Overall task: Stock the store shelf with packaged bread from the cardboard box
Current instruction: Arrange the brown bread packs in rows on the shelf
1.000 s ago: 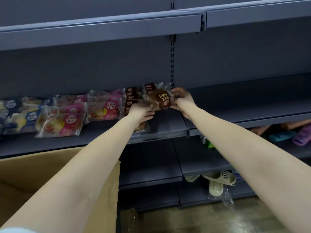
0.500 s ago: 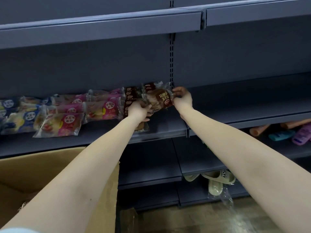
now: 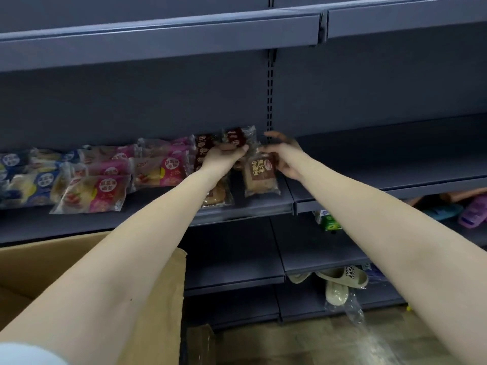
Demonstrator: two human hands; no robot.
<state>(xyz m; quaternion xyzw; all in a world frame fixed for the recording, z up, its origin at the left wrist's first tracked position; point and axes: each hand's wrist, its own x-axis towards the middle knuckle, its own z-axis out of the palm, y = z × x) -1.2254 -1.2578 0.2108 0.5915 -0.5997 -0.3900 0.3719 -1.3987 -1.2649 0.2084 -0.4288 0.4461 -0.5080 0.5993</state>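
One brown bread pack point(image 3: 261, 177): lies flat on the shelf point(image 3: 263, 206) between my left hand point(image 3: 225, 156) and right hand point(image 3: 287, 159), printed label facing up, its crinkled clear end toward the back.
Left hand: knuckles up, fingers bent over to the right at that crinkled end; I cannot tell whether they pinch the wrapper or only rest on it.
Right hand: released, fingers spread and loose, palm turned toward the pack's right edge, thumb side just beside its upper corner.
Shelf: its front rim runs below both my wrists; the pack sits close to the rim's right end.
Other brown packs point(image 3: 204, 154): piled just behind and to the left of my left hand; one more brown pack point(image 3: 217, 196) lies under my left wrist.
Pink packs point(image 3: 158, 169): overlapping rows, further left of my left hand.
Blue packs point(image 3: 26, 177): beyond the pink ones, well apart from my left hand.
Cardboard box point(image 3: 155, 285): open, beneath my left forearm.
Green carton point(image 3: 328, 222): on a lower shelf, just beside my right forearm.
Beige sandals point(image 3: 340, 283): lower still, left of my right forearm.
Purple slipper point(image 3: 473, 214): well off to the right of my right hand.
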